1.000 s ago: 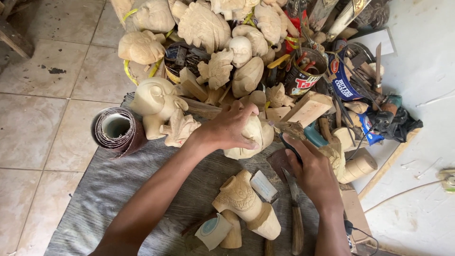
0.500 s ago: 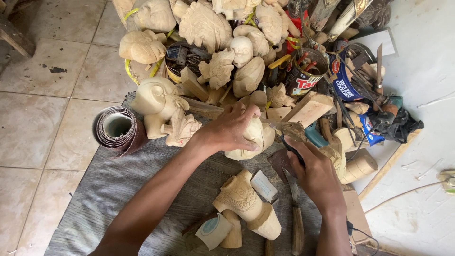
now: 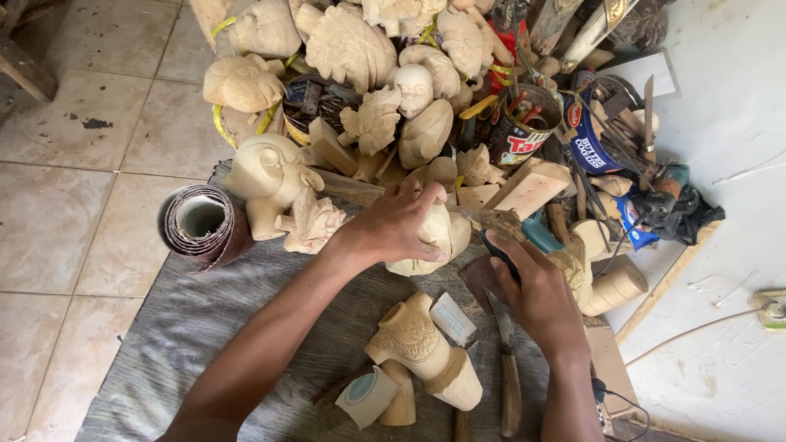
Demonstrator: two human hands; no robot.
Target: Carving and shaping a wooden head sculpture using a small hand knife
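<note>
Little is changing since a second ago: both hands are staying where they were, the left fingers only settling a touch further over the carving while the heap behind lies unmoved.

Spreading under everything is the grey woven cloth (image 3: pixel 164 344) on the tiled floor (image 3: pixel 65 205), and across its far edge is piling the heap of pale unpainted wooden carvings (image 3: pixel 352 49). Standing at the heap's left edge is a round-headed pale wooden figure (image 3: pixel 266 176), and left of that a roll of reddish-brown sandpaper (image 3: pixel 201 225) is lying with its open end toward the camera.

The left hand (image 3: pixel 393 225) is pressing down on the rounded pale wooden carving (image 3: pixel 434 237), its grip closed over the top, fingers spread across the far side. The carving's long axis is running left to right, and it is lying just left of the right hand (image 3: pixel 536 295), so the left hand is the nearer, already on it. The right hand's grip is clamped on a dark-handled tool (image 3: pixel 498 252) whose tip is pointing up-left toward the carving's right end.

Nearer the camera a carved pale wooden pipe-shaped piece (image 3: pixel 422 352) is lying slantwise, with a wooden-handled knife (image 3: pixel 508 368) just beside it.

Behind, a black cylindrical tin with a red-and-white label (image 3: pixel 520 135) is holding tools, and a blue tin with a white label (image 3: pixel 585 139) is leaning to its right.
</note>
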